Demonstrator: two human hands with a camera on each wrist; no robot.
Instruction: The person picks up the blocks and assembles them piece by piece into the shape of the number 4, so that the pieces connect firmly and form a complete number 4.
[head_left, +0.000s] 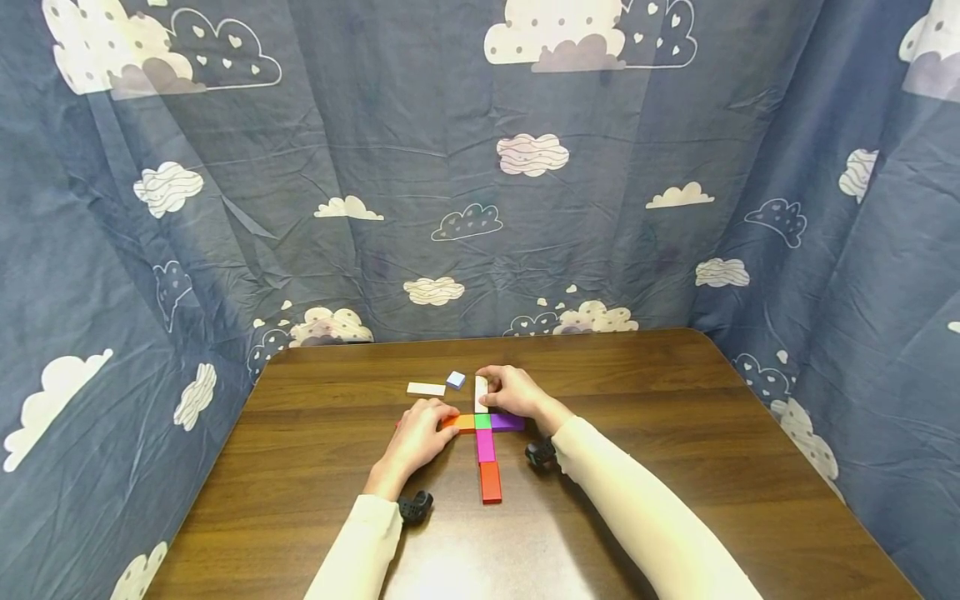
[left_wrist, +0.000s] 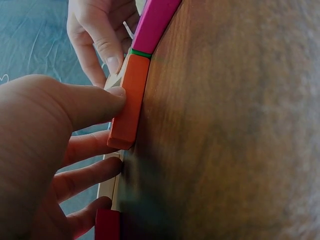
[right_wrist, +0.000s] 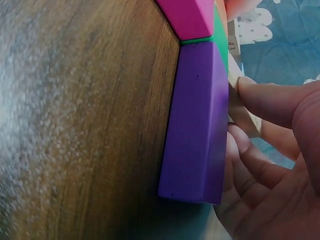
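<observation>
A cross of coloured blocks lies on the table around a small green block [head_left: 482, 422]. My left hand [head_left: 416, 433] pinches the left-arm orange block [left_wrist: 132, 100] between thumb and index finger, its other fingers spread behind. My right hand [head_left: 517, 392] grips a pale wooden block [head_left: 481, 393] by its sides, in line with the far side of the green one. Close to that hand, a purple block [right_wrist: 195, 120] forms the right arm. Toward me run a magenta block [head_left: 486, 445] and a red block [head_left: 491, 483]. Another red block [left_wrist: 107, 225] shows by my left fingertips, mostly hidden in the head view.
A second pale block [head_left: 426, 389] and a small light-blue block [head_left: 455, 380] lie behind my left hand. The brown wooden table [head_left: 315, 467] meets a blue cloud-print curtain [head_left: 420, 167] at the back and sides.
</observation>
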